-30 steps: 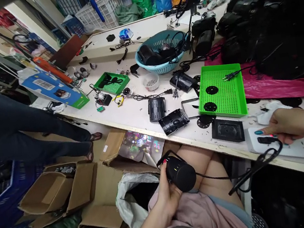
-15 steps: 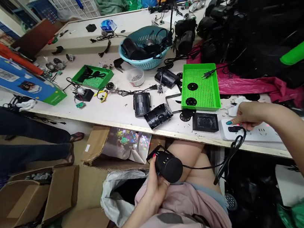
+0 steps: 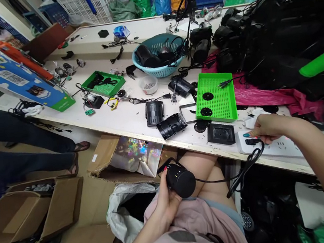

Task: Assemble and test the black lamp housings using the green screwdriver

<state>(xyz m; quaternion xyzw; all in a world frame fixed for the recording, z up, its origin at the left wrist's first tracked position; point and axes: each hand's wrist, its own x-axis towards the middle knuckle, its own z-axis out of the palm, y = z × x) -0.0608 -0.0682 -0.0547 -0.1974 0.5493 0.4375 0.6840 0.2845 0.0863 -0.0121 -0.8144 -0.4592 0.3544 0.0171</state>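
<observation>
My left hand is wrapped round a black cylindrical lamp above my lap; small lights glow through its slots. From the lamp a black cord runs right and loops up to a black plug in the white power strip. The fingers of my right hand are closed at that plug on the table's front edge. Colored light spots fall on a silvery sheet in a cardboard box. A black square base lies left of the strip.
On the table are two black lamp housings, a green perforated tray, a blue basket and a bowl of screws. A black heap covers the right. Another person's legs stand at left.
The view has tilted slightly, so the table items sit a little lower. Both hands keep their places, and the colored light spots on the sheet look different.
</observation>
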